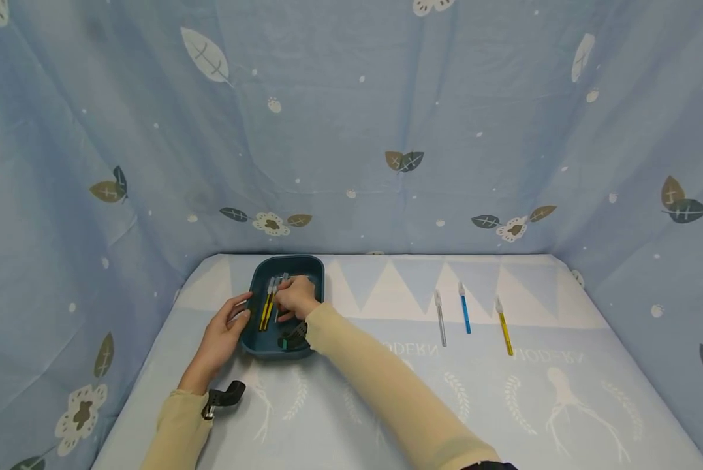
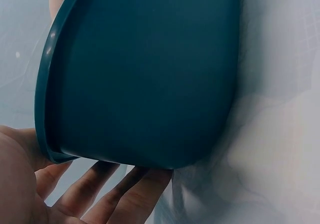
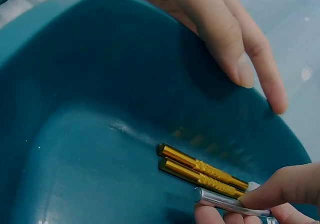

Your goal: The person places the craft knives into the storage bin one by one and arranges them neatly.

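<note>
A dark teal plastic tray (image 1: 276, 356) sits at the far left of the table. Inside lie two gold-handled craft knives (image 3: 204, 170) side by side. My right hand (image 1: 297, 297) reaches into the tray and pinches a silver craft knife (image 3: 220, 200) between thumb and fingers, beside the gold ones. At the tray's left wall is my left hand (image 1: 222, 333), holding the rim with the thumb over it and fingers along the outside (image 2: 135, 194). The right hand partly hides the tray's contents in the head view.
On the right side of the table lie three spaced craft knives: a silver one (image 1: 441, 318), a blue one (image 1: 465, 308) and a gold one (image 1: 504, 326). Patterned cloth (image 1: 351, 130) surrounds the table at the back and sides.
</note>
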`<state>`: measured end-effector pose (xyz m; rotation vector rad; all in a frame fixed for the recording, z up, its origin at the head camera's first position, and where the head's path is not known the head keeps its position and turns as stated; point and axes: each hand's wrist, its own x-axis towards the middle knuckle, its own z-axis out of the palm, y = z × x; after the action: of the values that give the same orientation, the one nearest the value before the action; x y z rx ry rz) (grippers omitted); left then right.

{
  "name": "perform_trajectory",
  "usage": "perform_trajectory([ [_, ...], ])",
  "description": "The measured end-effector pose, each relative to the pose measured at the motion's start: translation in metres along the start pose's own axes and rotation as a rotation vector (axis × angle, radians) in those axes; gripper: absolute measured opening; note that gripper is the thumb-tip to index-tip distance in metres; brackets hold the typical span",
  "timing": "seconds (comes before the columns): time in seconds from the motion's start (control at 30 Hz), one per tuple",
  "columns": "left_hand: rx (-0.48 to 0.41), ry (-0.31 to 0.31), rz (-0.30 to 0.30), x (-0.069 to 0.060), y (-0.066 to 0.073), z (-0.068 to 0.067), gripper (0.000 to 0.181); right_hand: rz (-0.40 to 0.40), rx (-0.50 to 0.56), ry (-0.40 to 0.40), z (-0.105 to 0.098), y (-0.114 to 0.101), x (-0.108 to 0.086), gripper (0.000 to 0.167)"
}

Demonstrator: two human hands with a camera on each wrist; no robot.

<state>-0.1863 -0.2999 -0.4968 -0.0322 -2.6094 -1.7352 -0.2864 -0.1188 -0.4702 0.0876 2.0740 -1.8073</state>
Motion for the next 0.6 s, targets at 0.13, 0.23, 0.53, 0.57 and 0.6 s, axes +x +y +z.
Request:
perform_trajectory([
  [0.13, -0.002, -0.001, -0.003, -0.0003, 0.0011, 0.0003, 0.052, 0.01, -0.018, 0.014, 0.0025, 0.0026, 0.0031, 0.031],
  [0.23, -0.001, -0.003, -0.003, 0.0001, 0.0015, 0.0006, 0.053, 0.024, -0.037, 0.032, 0.0042, 0.0019, 0.0046, 0.025],
  [0.53, -0.002, 0.001, 0.0, 0.0007, 0.0004, 0.0002, 0.052, 0.038, -0.057, 0.042, 0.0077, -0.0005, 0.005, 0.025],
  [0.57, 0.0, 0.001, -0.001, 0.0005, -0.0001, 0.0001, 0.052, 0.037, -0.061, 0.042, 0.0081, -0.0001, 0.0047, 0.025],
  [0.6, 0.002, -0.001, -0.002, 0.0002, -0.0004, 0.0001, 0.053, 0.036, -0.064, 0.043, 0.0085, 0.0003, 0.0045, 0.026],
])
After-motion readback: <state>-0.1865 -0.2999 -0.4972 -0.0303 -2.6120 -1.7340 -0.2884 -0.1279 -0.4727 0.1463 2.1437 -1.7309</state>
